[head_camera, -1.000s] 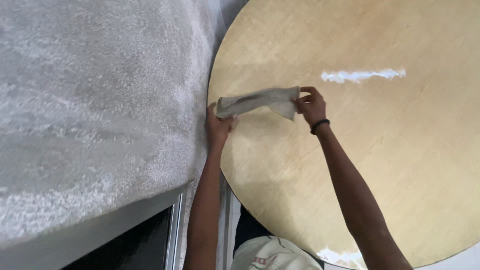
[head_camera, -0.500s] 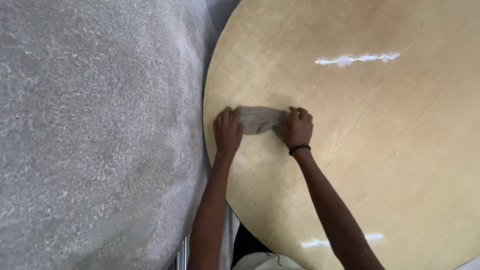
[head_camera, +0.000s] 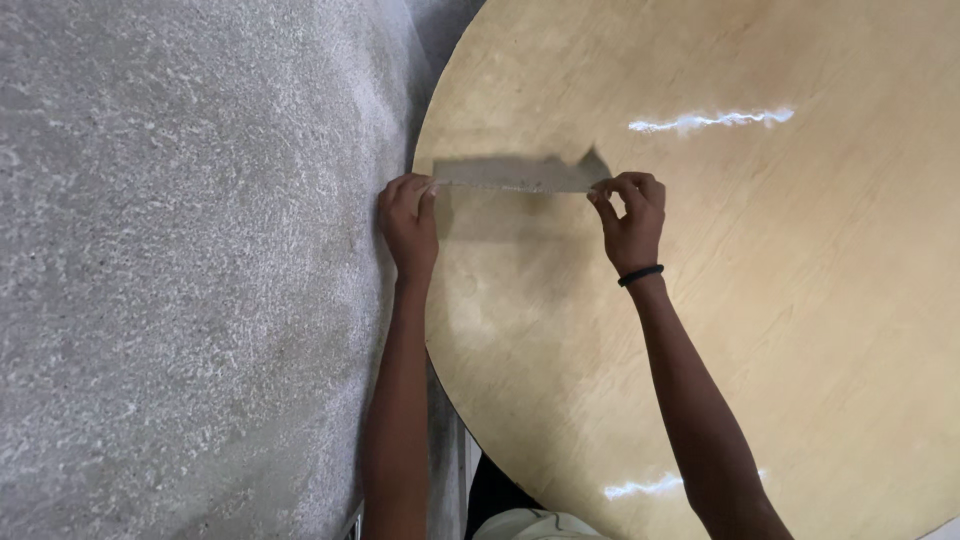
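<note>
Plainly the grey cloth (head_camera: 515, 174), stretched above the round table's (head_camera: 760, 330) near edge, looked light and limp, best held by its ends, where the left hand (head_camera: 408, 215) and right hand (head_camera: 632, 208) pinched it.

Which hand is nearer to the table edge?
Left. The left hand is at the table edge, holding one end of the cloth. The right hand holds the other end, further in over the tabletop.
</note>
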